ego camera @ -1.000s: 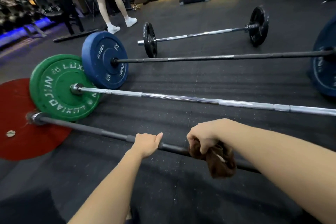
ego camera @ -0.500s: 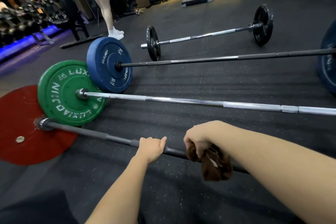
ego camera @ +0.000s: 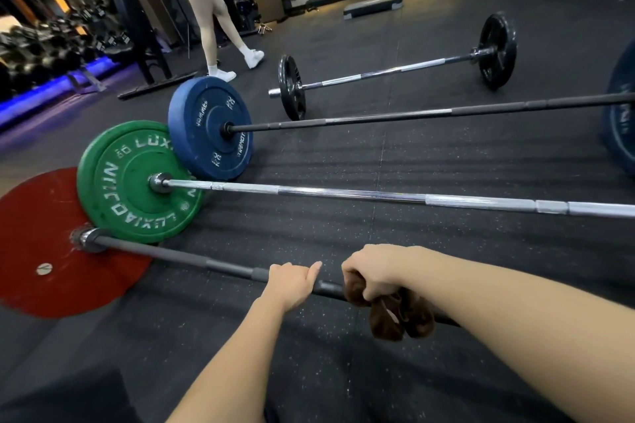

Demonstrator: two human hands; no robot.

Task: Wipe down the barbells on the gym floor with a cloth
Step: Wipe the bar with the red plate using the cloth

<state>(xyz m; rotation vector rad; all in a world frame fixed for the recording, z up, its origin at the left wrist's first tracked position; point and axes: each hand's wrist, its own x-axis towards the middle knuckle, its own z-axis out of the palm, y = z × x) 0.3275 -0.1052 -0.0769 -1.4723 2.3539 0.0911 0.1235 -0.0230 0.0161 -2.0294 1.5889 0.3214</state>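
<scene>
Four barbells [ego camera: 343, 194] on floor [ego camera: 343, 154], left hand [ego camera: 293, 280] gripping nearest bar [ego camera: 178, 256], right hand [ego camera: 372, 273] clutching one brown cloth [ego camera: 395, 316]

We cannot see the dark bar [ego camera: 178, 256] where the left hand [ego camera: 293, 282] grips it, where the brown cloth [ego camera: 398, 318] held in the right hand [ego camera: 372, 273] covers it, or beyond, where the right forearm [ego camera: 498, 302] hides its far end. The left edge cuts the red plate [ego camera: 51, 244], the right edge cuts the chrome bar [ego camera: 343, 192] and the dark blue plate [ego camera: 622, 127], and the top edge cuts the person at the back [ego camera: 206, 21] above the hips. The blue plate [ego camera: 209, 127] covers part of the green plate [ego camera: 130, 182] lettering, its own small print is too fine for us to read, and the dumbbell rack [ego camera: 51, 41] is blurred.
</scene>
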